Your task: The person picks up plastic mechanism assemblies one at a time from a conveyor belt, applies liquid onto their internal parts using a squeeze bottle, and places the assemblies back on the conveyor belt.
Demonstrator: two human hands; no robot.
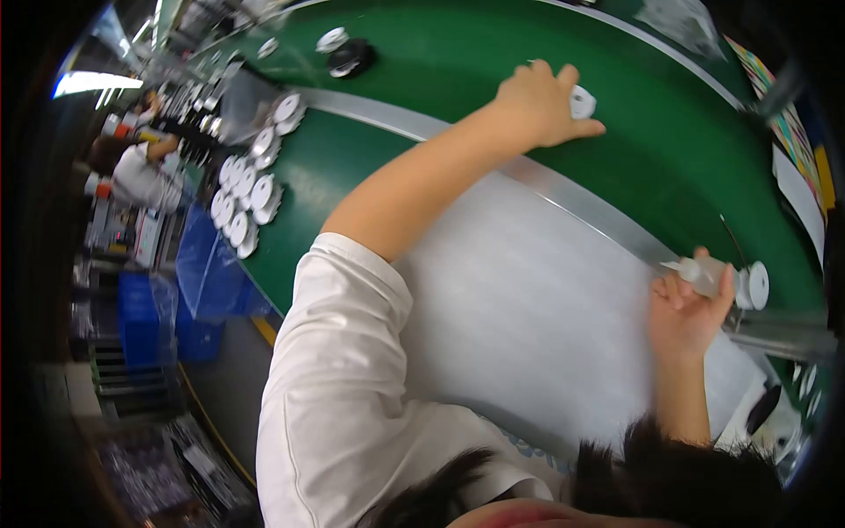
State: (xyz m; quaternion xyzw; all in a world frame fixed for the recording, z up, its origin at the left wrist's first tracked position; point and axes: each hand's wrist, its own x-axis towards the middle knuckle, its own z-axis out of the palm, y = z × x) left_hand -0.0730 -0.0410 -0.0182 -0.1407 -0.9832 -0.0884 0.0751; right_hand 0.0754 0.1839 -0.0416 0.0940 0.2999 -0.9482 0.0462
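My left hand (541,106) reaches over the green belt with its thumb stretched out and its fingers apart. A white round part (581,103) shows between the thumb and index finger; whether the hand touches it is hidden. At the right, my right hand (691,308) is closed round a small translucent squeeze bottle (707,276) with a pointed white nozzle. Just beyond those fingertips is another white round part (754,287), with a thin dark wire (732,236) rising near it.
Many white round parts (238,198) cluster on the green surface at the left. Farther along the belt (440,62) lie a black round part (351,58) and a white one (332,40). A metal rail (563,207) borders a pale sheet (528,308). Another person (145,176) works at far left, near blue bins (145,321).
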